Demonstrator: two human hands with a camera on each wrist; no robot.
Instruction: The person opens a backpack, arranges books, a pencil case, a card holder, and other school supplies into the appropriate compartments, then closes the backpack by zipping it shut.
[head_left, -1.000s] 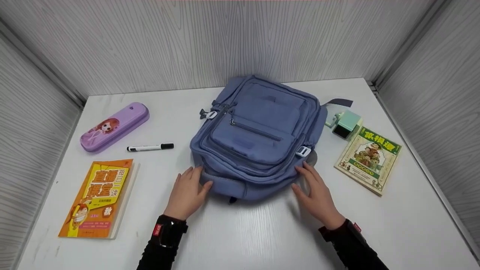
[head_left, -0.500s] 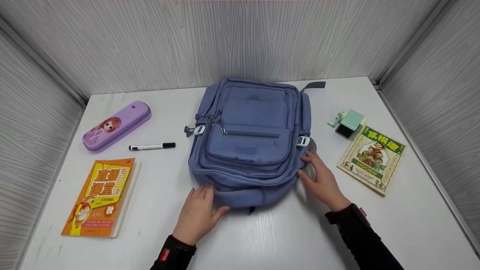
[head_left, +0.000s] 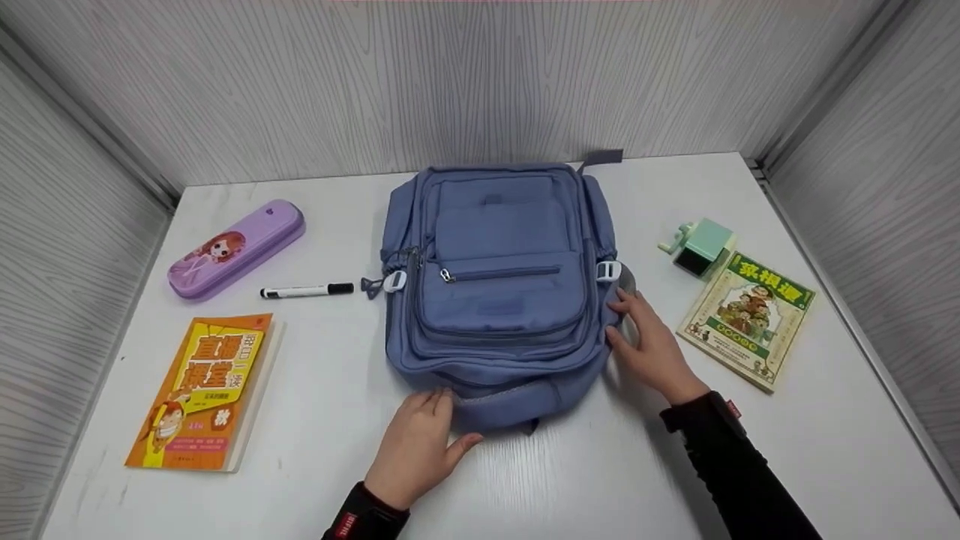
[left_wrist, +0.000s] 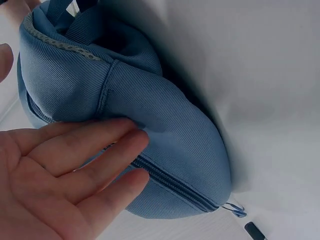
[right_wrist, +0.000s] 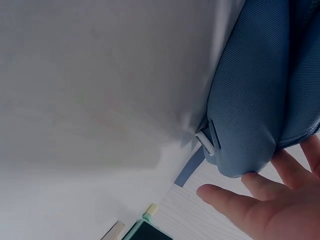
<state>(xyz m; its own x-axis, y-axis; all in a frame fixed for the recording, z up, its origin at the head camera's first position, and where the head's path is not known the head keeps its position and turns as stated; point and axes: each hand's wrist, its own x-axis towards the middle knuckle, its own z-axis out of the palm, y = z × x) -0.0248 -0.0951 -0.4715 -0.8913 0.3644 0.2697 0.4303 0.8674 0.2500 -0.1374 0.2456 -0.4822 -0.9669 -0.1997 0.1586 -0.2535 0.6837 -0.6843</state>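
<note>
A blue backpack [head_left: 502, 292] lies front side up on the white table, its top toward the back wall. My left hand [head_left: 420, 442] touches its near left edge; in the left wrist view the fingers [left_wrist: 107, 150] are straight and rest against the fabric beside a zipper [left_wrist: 175, 185]. At the near right side, my right hand [head_left: 652, 345] lays its fingertips on the bag. The right wrist view has those fingers [right_wrist: 267, 187] extended along the fabric, not wrapped round it. White buckles sit on both sides of the bag, one [head_left: 608, 271] just above the right hand.
To the left are a purple pencil case [head_left: 236, 251], a black-and-white marker [head_left: 306, 290] and an orange book [head_left: 202, 394]. On the right stand a mint-green pencil sharpener [head_left: 705, 244] and a green-and-cream book [head_left: 748, 319]. Wood-grain panels [head_left: 480, 82] enclose the back and sides.
The backpack has turned counterclockwise from a slant to nearly straight. My left hand has moved right and nearer with it, while my right hand has shifted slightly right and up.
</note>
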